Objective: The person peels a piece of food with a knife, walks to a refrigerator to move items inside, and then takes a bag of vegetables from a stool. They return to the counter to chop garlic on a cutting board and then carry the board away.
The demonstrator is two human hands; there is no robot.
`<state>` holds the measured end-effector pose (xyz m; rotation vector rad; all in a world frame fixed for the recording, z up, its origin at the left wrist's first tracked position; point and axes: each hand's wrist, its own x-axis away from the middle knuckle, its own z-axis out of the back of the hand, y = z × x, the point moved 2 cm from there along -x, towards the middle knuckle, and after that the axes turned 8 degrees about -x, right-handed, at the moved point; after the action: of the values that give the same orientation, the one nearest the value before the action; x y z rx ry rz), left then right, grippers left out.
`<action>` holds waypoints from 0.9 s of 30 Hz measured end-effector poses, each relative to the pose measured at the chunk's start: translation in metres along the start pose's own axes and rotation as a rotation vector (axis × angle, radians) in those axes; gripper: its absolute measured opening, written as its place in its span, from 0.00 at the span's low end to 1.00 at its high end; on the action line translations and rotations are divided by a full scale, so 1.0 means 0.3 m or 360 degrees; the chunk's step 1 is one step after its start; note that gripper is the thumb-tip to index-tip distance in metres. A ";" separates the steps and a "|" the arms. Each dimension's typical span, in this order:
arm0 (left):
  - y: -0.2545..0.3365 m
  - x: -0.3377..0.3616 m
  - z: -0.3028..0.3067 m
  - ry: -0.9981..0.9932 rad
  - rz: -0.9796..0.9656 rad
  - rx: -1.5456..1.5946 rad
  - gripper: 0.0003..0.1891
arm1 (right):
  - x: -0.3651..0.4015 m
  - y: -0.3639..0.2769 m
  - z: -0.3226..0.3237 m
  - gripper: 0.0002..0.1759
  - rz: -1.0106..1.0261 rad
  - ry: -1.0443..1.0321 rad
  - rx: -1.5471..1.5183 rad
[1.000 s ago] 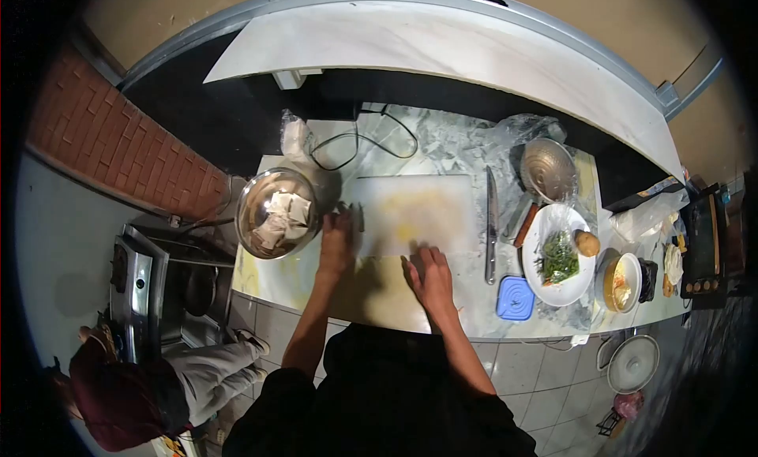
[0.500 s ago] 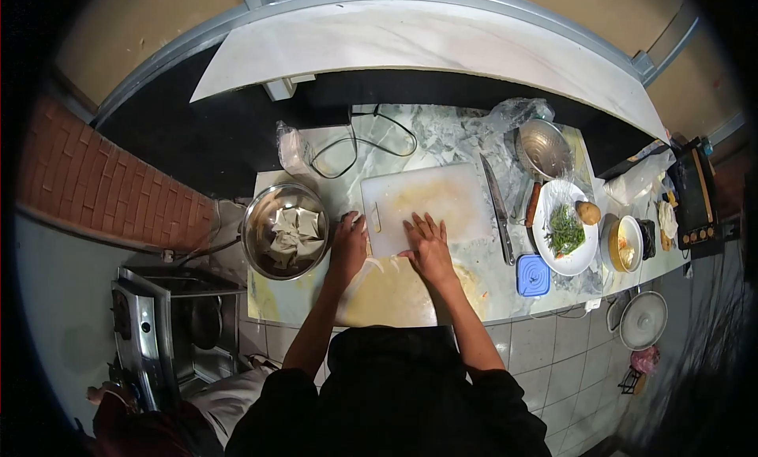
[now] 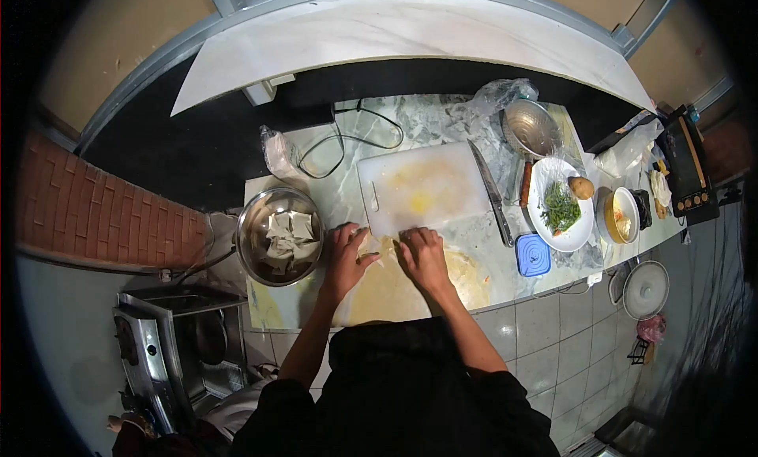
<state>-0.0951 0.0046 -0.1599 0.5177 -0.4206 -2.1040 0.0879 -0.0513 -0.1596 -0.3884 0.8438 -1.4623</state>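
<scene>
A pale yellow flat sheet (image 3: 387, 291), perhaps rolled dough, lies along the near edge of the counter. My left hand (image 3: 344, 261) rests at its far left edge, thumb spread from the fingers. Across from it, my right hand (image 3: 425, 261) has bent fingers at the sheet's far edge, close to the white cutting board (image 3: 426, 185). Neither hand visibly holds anything. Yellowish stains mark the board. Left of my left hand stands a steel bowl (image 3: 246, 252) with several pale, folded flat pieces (image 3: 290, 240) inside.
A knife (image 3: 491, 192) lies right of the board, beside a blue square lid (image 3: 534, 255). Farther right are a white plate (image 3: 580, 234) with green herbs and a potato-like item (image 3: 582, 189), a metal pan (image 3: 529, 129) and a tub (image 3: 624, 216). A black cable (image 3: 341, 153) loops behind.
My right hand has drawn back from lying flat on the cutting board to the yellow sheet. My left hand has left the board's left edge, its thumb now spread. The view has shifted slightly.
</scene>
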 end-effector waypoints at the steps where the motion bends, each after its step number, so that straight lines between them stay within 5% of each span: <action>1: 0.010 -0.006 0.013 -0.0010 0.0003 -0.0094 0.33 | 0.013 -0.009 -0.003 0.17 -0.0035 -0.0066 -0.0064; 7: 0.004 -0.024 -0.012 -0.0015 -0.0073 -0.0007 0.43 | 0.024 -0.044 -0.043 0.19 0.0058 -0.0157 -0.0175; 16: -0.018 0.020 -0.046 -0.0238 0.0084 0.0355 0.37 | 0.026 -0.036 -0.092 0.12 0.0036 -0.0137 -0.0473; 19: 0.008 0.023 -0.035 -0.0030 0.0035 0.0168 0.37 | 0.015 -0.040 -0.049 0.15 0.0028 -0.0125 -0.0507; 23: 0.019 0.013 -0.037 0.0046 0.0084 0.0146 0.41 | -0.051 0.011 0.008 0.18 0.0014 0.0185 -0.0026; 27: 0.025 -0.002 -0.068 -0.0072 0.0099 -0.0021 0.48 | -0.115 0.070 0.031 0.29 0.0034 0.0046 0.0352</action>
<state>-0.0793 -0.0010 -0.1737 0.4448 -0.4429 -2.0602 0.1128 -0.0182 -0.1590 -0.1923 0.6979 -1.5259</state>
